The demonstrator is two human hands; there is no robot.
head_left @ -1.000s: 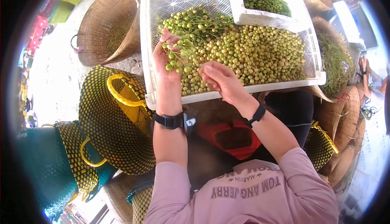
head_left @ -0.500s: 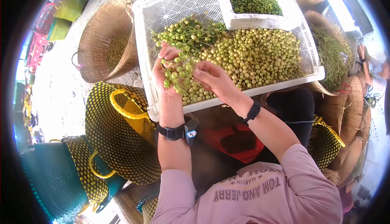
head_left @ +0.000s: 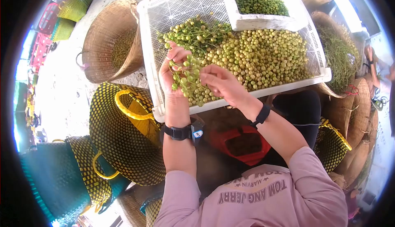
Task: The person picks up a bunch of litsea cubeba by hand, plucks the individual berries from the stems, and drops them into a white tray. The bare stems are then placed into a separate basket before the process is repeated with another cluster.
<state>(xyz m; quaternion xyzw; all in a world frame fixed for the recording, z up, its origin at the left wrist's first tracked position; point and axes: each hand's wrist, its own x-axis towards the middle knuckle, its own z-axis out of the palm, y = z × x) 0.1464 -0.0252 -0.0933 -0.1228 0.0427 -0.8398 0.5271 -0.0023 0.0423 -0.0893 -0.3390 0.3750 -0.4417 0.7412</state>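
My left hand (head_left: 174, 71) is closed around the stems of a bunch of round green berries (head_left: 190, 75), above the left front of a white perforated tray (head_left: 288, 86). Beside the bunch, my right hand (head_left: 225, 85) has its thumb and fingers pinched together; whatever is between the fingertips is hidden. Loose yellow-green berries (head_left: 263, 54) cover much of the tray under and behind my right hand. Farther back lies a heap of berries still on green stems (head_left: 199, 34). A white foam box (head_left: 267, 23) with smaller dark green berries (head_left: 261, 5) sits in the tray's back right.
A tall bamboo basket (head_left: 96, 42) with berries inside leans at the left. Black-and-yellow woven baskets (head_left: 119, 144) stand near my left forearm. On the right, another basket holds stripped green stems (head_left: 335, 56). Another person's arm (head_left: 373, 68) shows at the far right.
My right hand has drawn slightly away from the bunch, its fingertips still pinched. The left hand keeps hold of the bunch. The whole view has shifted slightly.
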